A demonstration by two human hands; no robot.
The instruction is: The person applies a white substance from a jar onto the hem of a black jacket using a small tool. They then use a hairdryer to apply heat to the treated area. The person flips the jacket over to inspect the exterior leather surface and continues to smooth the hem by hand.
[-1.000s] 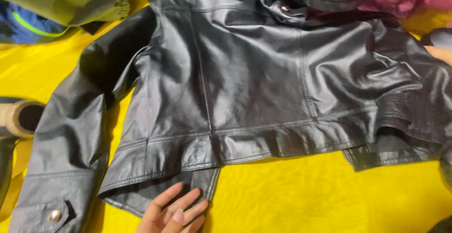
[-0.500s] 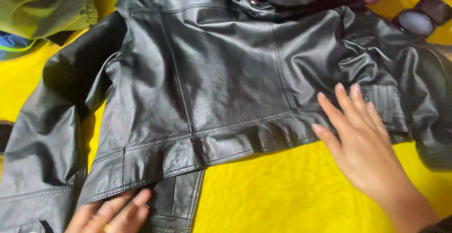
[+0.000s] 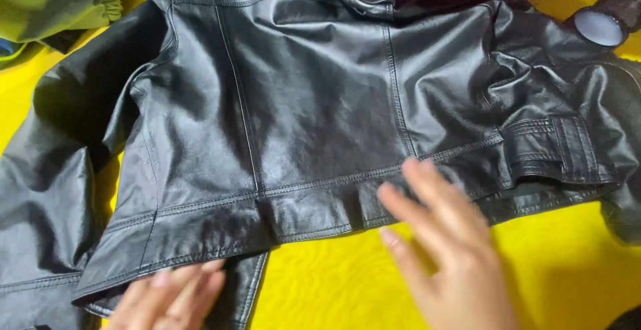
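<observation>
Black leather jacket lies back-side up, spread flat on a yellow sheet. Its long axis runs from the hem, nearest the camera, to the collar at the top edge; collar points away from the person. One sleeve extends down the left side, the other bunches at right. Left hand, fingers loosely spread, rests flat on the lower hem corner. Right hand, open with fingers spread, fingertips at the hem's waistband; contact cannot be confirmed. Green garment lies at upper left, well apart.
</observation>
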